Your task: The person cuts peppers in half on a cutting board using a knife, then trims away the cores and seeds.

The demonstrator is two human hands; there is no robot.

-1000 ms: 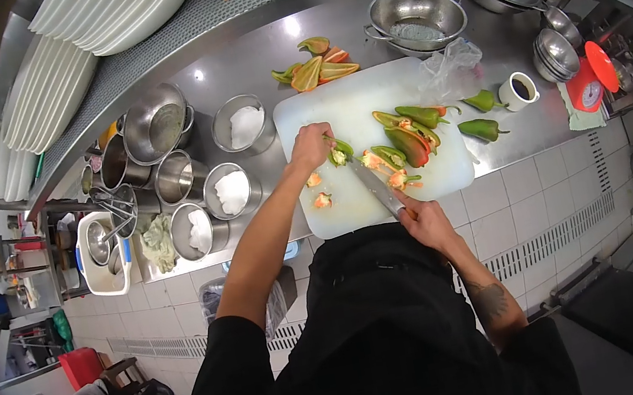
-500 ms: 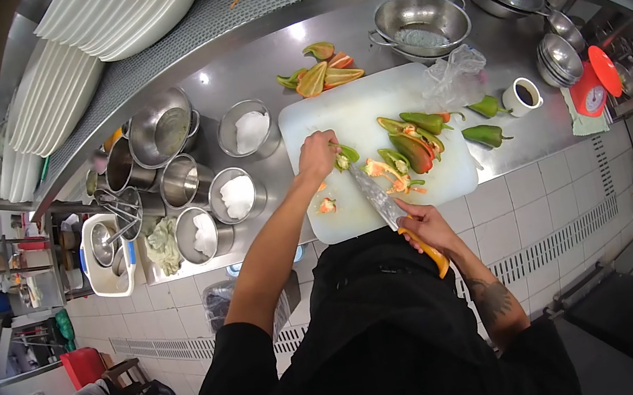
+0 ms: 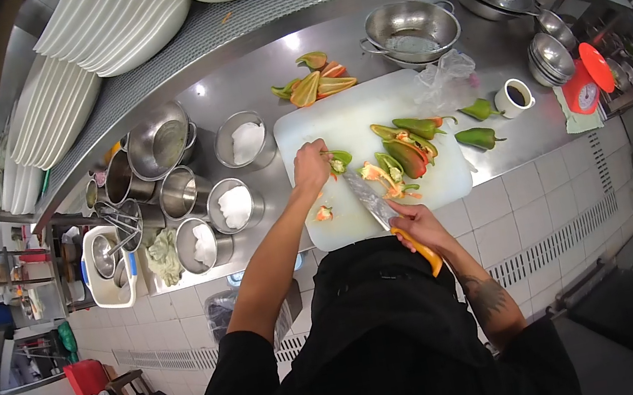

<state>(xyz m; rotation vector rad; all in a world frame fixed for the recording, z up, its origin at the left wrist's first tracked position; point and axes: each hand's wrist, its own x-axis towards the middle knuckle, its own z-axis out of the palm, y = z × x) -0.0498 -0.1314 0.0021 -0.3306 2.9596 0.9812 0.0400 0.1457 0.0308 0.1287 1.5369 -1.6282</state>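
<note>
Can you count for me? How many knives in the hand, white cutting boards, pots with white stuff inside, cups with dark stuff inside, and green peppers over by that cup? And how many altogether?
Knife: 1
White cutting board: 1
Pots with white stuff: 3
Cup with dark stuff: 1
Green peppers by the cup: 2
Total: 8

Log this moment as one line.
left grip: holding green pepper piece; right grip: holding knife; below: white cutting board; right of board: two green peppers
</note>
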